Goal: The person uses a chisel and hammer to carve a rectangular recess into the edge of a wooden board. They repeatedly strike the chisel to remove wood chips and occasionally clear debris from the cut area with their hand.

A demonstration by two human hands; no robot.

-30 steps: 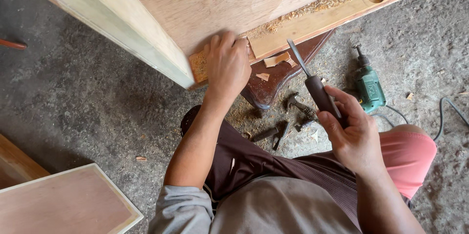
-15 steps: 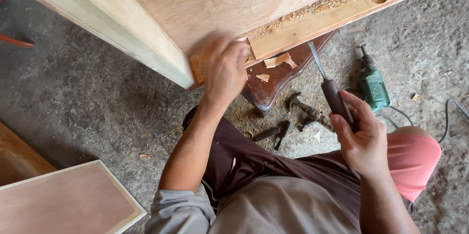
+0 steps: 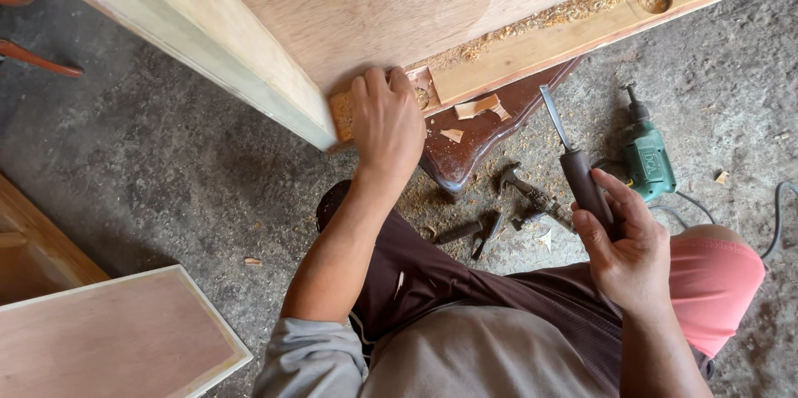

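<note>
Overhead, left hand (image 3: 386, 123) pressed flat on wooden panel (image 3: 399, 7) corner, right hand (image 3: 628, 252) gripping chisel (image 3: 573, 161)

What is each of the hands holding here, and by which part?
Right hand holds a steel-bladed chisel by its dark wooden handle. Left hand holds nothing; it rests flat on the plywood panel's corner.

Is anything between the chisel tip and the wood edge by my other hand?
Nothing visible blocks it. The chisel in the right hand points across open space toward the wood frame; the left hand rests on its corner, off to the side.
</note>
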